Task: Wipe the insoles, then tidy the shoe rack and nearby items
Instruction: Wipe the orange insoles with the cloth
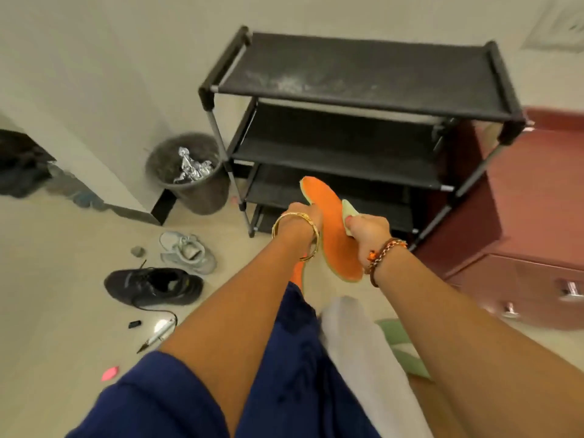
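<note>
I hold an orange insole (335,230) with a pale green edge in front of the black shoe rack (354,90). My left hand (305,221) grips its left edge near the middle. My right hand (368,230) presses a small pale green cloth (350,210) against the insole's right side, fingers curled round the cloth. A second orange insole edge (297,275) peeks out below my left wrist. The rack's shelves are bare, and its top shelf is dusty.
A grey bin (189,175) with crumpled foil stands left of the rack. A light blue sneaker (186,251) and a black sneaker (155,286) lie on the floor, with a pen (158,335), a small black cap and a pink scrap. A maroon drawer unit (531,248) stands to the right.
</note>
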